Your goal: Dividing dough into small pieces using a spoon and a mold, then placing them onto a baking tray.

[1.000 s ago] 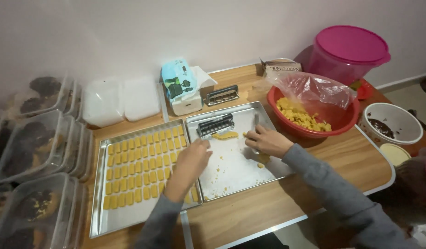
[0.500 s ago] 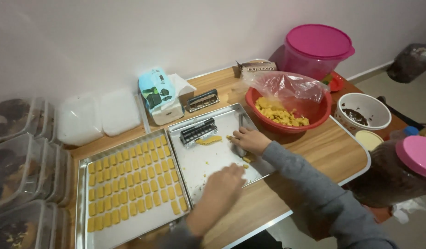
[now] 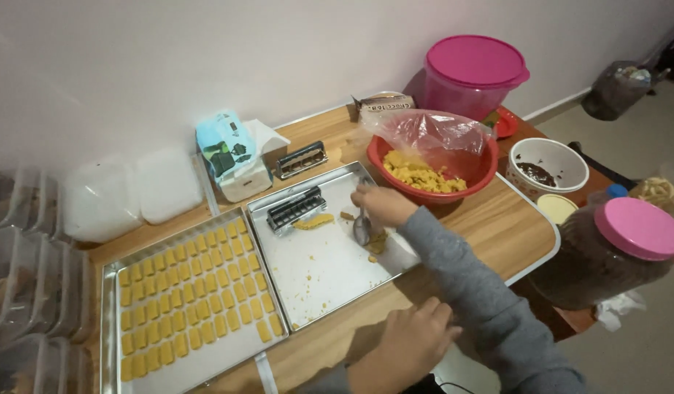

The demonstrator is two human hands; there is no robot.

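A shiny metal spoon [image 3: 361,228] is held in the right hand [image 3: 381,205], whose fingers are closed around the upper handle, over the shallow rectangular steel tray [image 3: 329,270] at the middle of the table. The spoon's long axis runs almost from twelve to six o'clock, handle at the top in the fist and bowl hanging below it, just above the tray floor. A small lump of yellow dough [image 3: 377,244] lies at about five o'clock from the spoon's bowl, just beside it and near the tray's right rim; whether the two touch cannot be told. A flattened strip of yellow dough [image 3: 313,221] lies at nine o'clock from that hand, beside a ridged metal press [image 3: 296,209]. The red plastic bowl of yellow dough crumbs [image 3: 433,171] stands at one o'clock, near the knuckles. The left hand [image 3: 412,343] rests well apart at six o'clock, on the wooden table edge [image 3: 337,339], fingers curled loosely and holding nothing. The right hand is much the nearer to the dough lump.
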